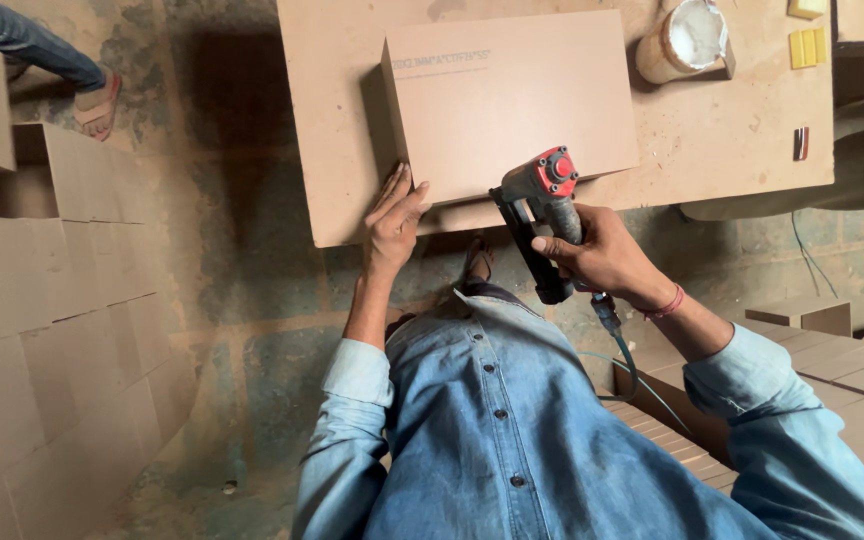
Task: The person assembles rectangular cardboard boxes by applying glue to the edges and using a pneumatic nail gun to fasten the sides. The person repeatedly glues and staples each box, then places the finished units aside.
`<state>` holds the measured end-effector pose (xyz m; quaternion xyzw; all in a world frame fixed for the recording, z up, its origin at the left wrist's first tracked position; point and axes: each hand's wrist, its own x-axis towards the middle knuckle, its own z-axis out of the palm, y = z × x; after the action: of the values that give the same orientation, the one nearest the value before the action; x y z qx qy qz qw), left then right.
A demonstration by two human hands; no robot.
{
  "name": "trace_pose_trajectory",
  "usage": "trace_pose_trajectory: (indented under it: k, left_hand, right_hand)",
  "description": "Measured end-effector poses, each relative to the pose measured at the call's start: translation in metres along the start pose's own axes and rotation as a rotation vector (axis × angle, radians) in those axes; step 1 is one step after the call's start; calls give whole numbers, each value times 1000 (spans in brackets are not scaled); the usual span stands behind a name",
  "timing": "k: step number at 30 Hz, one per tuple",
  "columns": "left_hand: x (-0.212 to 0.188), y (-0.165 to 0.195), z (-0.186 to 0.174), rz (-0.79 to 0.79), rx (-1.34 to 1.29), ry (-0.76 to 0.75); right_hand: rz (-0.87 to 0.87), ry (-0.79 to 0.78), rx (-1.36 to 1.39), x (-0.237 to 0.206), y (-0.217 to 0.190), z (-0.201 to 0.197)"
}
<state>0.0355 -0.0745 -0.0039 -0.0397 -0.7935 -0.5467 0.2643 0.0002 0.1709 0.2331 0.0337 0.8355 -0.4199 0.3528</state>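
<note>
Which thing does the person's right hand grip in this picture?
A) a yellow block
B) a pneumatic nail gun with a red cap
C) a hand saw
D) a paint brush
B: the right hand wraps the handle of the nail gun, whose red-capped head sits against the near edge of the brown board box, while the left hand lies flat against the box's corner.

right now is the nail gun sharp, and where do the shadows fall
Head view: the nail gun in the right hand is sharp; the board box casts a dark shadow to its left on the worktable, beside the left hand; the frame edges bend with wide-angle distortion.
</note>
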Motion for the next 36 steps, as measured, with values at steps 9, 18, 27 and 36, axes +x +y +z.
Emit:
trace_pose_trajectory:
  k: [9,18,27,36]
  left_hand:
    - [-2,-1,-2,-44,-38,-14]
    - [2,-2,-19,57,110,-78]
    - [0,7,-46,26,68,-234]
    - [-2,6,-46,16,86,-232]
  right_hand:
    - [-34,41,-43,1,-4,7]
    - [-23,-10,-3,-5,-22,33]
    - [-104,-61,-115,3,-38,73]
    - [-118,-46,-177,1,-44,79]
